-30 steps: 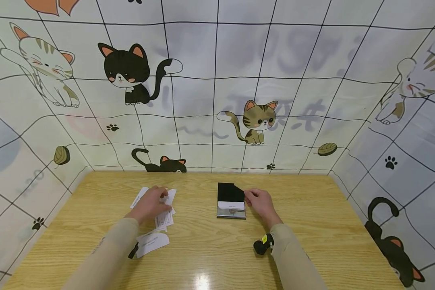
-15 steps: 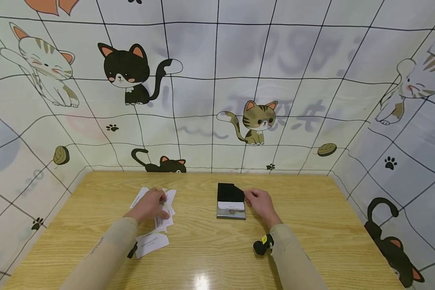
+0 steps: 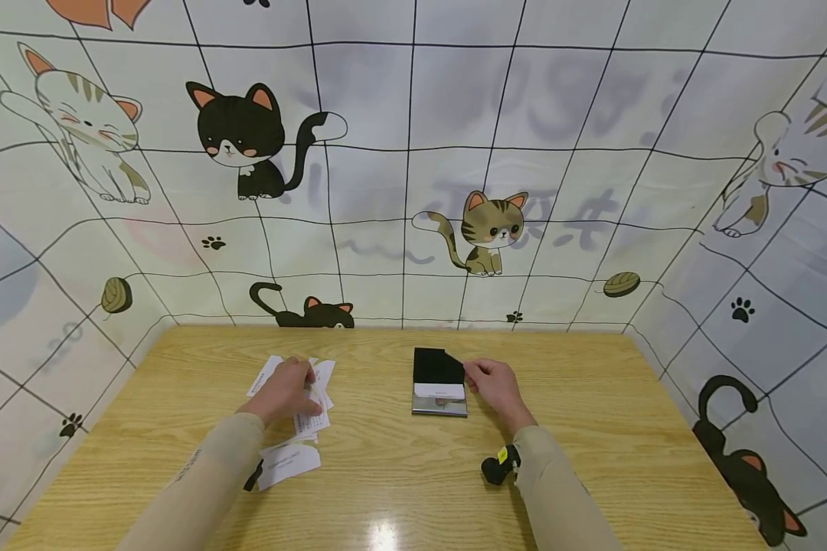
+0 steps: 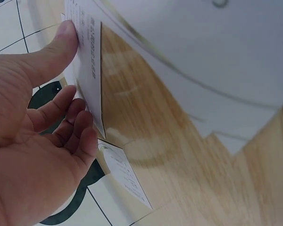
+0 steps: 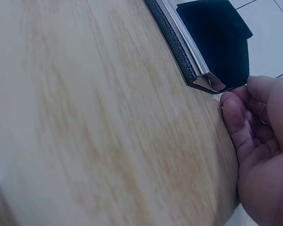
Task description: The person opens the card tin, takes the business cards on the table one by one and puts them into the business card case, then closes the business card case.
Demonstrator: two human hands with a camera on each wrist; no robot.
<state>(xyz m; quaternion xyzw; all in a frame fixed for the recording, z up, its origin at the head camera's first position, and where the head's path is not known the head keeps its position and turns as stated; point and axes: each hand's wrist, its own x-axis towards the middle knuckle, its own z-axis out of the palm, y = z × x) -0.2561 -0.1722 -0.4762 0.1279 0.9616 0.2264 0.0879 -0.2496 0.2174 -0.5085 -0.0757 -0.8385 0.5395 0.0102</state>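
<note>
My left hand (image 3: pixel 286 392) is over a loose spread of white business cards (image 3: pixel 312 421) on the left of the table. In the left wrist view its thumb (image 4: pixel 61 44) touches the face of one card (image 4: pixel 88 56), while the other fingers, loosely bent, lie near that card's lower edge. A card holder (image 3: pixel 439 366) with a black lining lies unfolded near the middle, a white card (image 3: pixel 439 391) showing above its metal tray. With thumb and forefinger, my right hand (image 3: pixel 498 390) pinches the right edge of the holder's black flap (image 5: pixel 217 42).
Another printed card (image 3: pixel 289 464) lies nearer on the wooden table (image 3: pixel 386 467), beside the left sleeve. A cat-print sheet (image 3: pixel 372 176) rises behind the table and at both sides. A black wrist camera (image 3: pixel 499 465) sits by the right cuff.
The left hand has shifted very slightly, its thumb and fingers settling lower and leftward over the cards. The right hand and the card holder stay put.
</note>
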